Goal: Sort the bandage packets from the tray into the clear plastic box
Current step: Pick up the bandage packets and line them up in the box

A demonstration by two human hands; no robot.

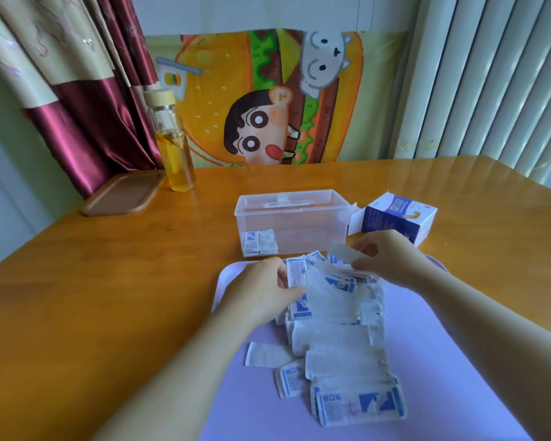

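The right hand [390, 261] pinches a single pale bandage packet [344, 252] between thumb and fingers. It holds the packet lifted off the far end of the heap, probably so that it can go to the box on its own. The left hand [261, 289] curls thumb and fingers round a blue-printed packet [296, 276] at the heap's far left side, seemingly gathering or steadying packets while the other hand picks.

Under both hands the loose heap of packets [341, 338] runs down the middle of the lavender tray [458, 361], some printed side up, some blank. Just beyond the tray's far edge stands the clear plastic box [315, 227], set close so that each transfer is short. A small stack of packets [260, 244] stands on edge in its near left corner, so the sorting looks barely begun.

Right of the box lies an opened cardboard carton [398, 218]. At the far left of the wooden table [77, 297] are a glass bottle [174, 144] and a brown board [121, 194].
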